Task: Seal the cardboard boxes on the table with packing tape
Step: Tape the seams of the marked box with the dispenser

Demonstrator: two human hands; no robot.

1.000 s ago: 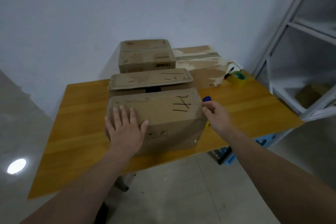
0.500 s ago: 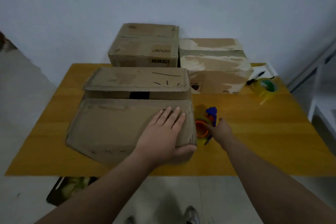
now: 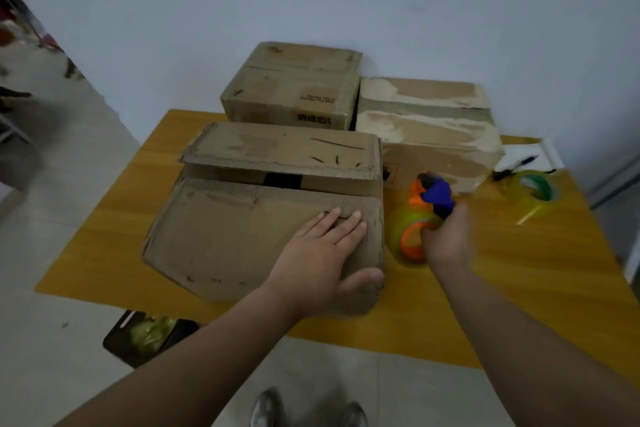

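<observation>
1. Pressing flat on the near flap of the front box [image 3: 263, 218], the left hand [image 3: 322, 256] has its fingers straight and close together, with the thumb hooked over the box's near right corner. The box sits close to the near edge of the table [image 3: 519, 288]. A hard pull of tape toward the person could, I judge, drag it over that edge.
2. Just right of the box, the right hand [image 3: 446, 243] grips the tape dispenser [image 3: 426, 215]. Blur hides how each finger lies.
3. Only the near flap is held down. The far flap stands raised, with a dark gap between the two, so tape laid now would likely bridge the gap, wrinkle or stick crooked.
4. The dispenser's cutting end would have to pass beside the left fingers, which could be nicked.
5. Farther off, a spare tape roll [image 3: 533, 189] lies near the right edge, and two more boxes [image 3: 294, 87] stand at the far edge.
6. Half a second ago the right hand only touched the dispenser. Now it grasps it and tilts it up. The left hand has stayed put.
</observation>
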